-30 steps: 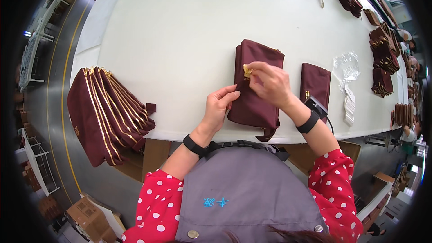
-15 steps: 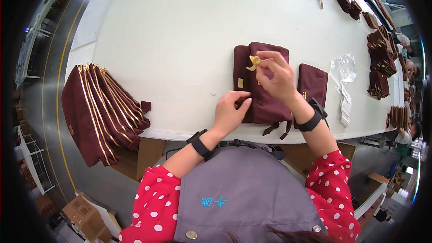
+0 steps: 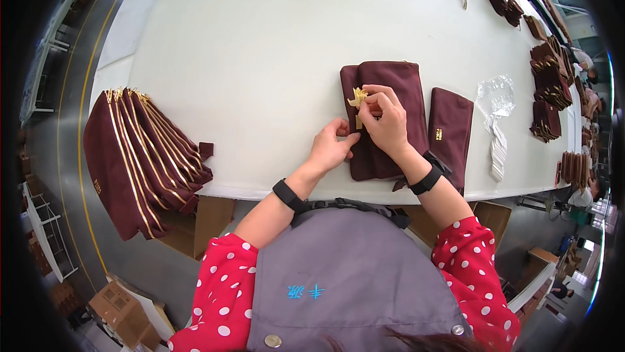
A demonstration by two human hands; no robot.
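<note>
Two dark maroon zip pouches overlap on the white table in front of me, the left pouch (image 3: 349, 91) partly under the right pouch (image 3: 394, 77). A small gold-yellow patch (image 3: 359, 122) shows on the left one. My right hand (image 3: 387, 117) pinches a crumpled bunch of yellowish strips (image 3: 357, 97) just above that patch. At the left pouch's near-left edge, my left hand (image 3: 331, 145) has its fingers curled, thumb on the fabric; the fingertips are partly hidden. Another maroon pouch (image 3: 450, 121) with gold lettering lies just to the right.
A fanned stack of maroon pouches with gold zippers (image 3: 140, 163) overhangs the table's left front edge. Clear plastic and white striped wrapping (image 3: 497, 130) lies on the right. More maroon pieces (image 3: 553, 85) are piled along the far right. Open cardboard boxes (image 3: 208, 225) stand below the table edge.
My right hand has come down and slightly left with the yellowish strips, nearer the gold patch. My left hand has shifted a little, still at the left pouch's edge.
</note>
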